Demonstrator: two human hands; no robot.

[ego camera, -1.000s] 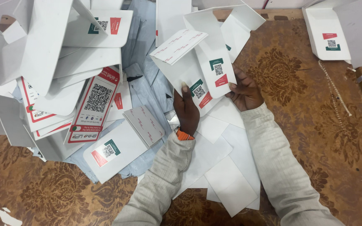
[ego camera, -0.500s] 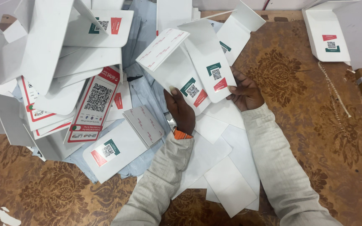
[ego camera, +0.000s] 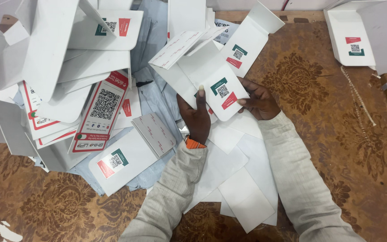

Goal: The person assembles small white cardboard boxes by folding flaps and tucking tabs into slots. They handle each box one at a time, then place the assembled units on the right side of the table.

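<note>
The fingers of the left hand (ego camera: 198, 118) curl up behind a white folded card (ego camera: 213, 83), with the thumb (ego camera: 201, 96) pressed flat on its front face, so the card is pinched between thumb and fingers. The fingers of the right hand (ego camera: 256, 99) grip the same card at its lower right edge, fingertips on the front near its rounded corner. Both forearms come up from the bottom of the view in pale sleeves, the left wrist showing an orange band (ego camera: 193, 143), and the two hands meet just above the middle of the table (ego camera: 337, 134).

The card is one piece held by two hands. It is white with rounded corners, tilted to the left, and carries a square code patch with a green mark above and a red mark below; a flap with faint red print folds out at its upper left.

Beneath the wrists lies a loose fan of plain white sheets (ego camera: 242, 192). To the left rises a heap of similar cards (ego camera: 68, 67), too many and too overlapped to count. One more card (ego camera: 350, 42) lies apart at the upper right, on the brown patterned tabletop.
</note>
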